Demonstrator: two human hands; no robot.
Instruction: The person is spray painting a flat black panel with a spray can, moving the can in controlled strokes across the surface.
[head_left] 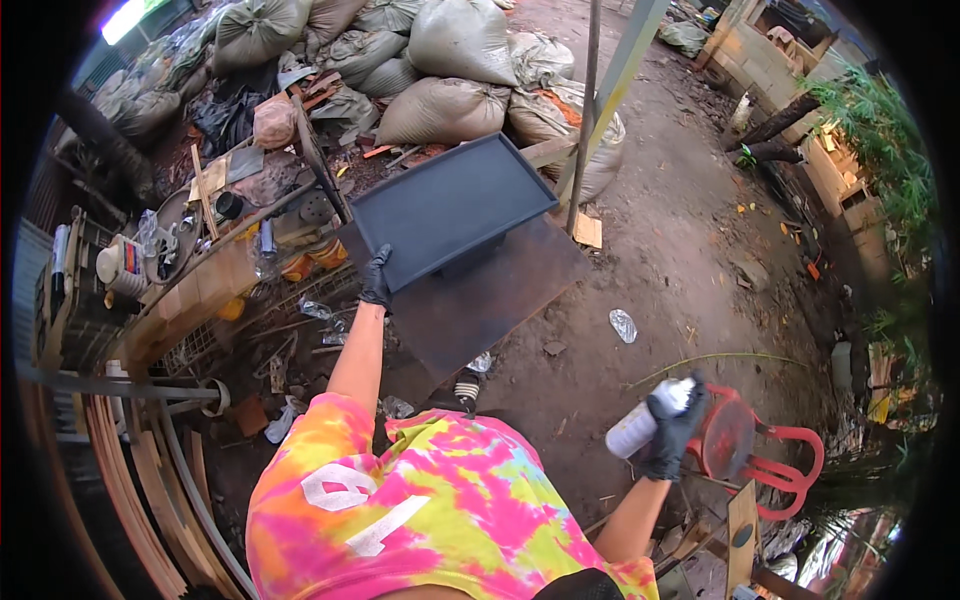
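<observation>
My left hand [377, 277], in a black glove, grips the near left edge of a black rectangular tray [455, 205] with a raised rim. The tray sits at a slant above a dark flat board [480, 310]; what props it up underneath is mostly hidden. Off to the right and low, away from the tray, my gloved right hand [672, 440] is wrapped around a white spray can [630, 432]. The can lies tilted in the grip, its top end up by the fingers.
Stuffed sacks [445, 110] are piled beyond the tray. A wooden bench [200, 290] with a white tub [122, 265] and clutter runs along the left. A post [590, 110] rises past the board's far right corner. A red plastic chair [790, 470] stands beside my right hand.
</observation>
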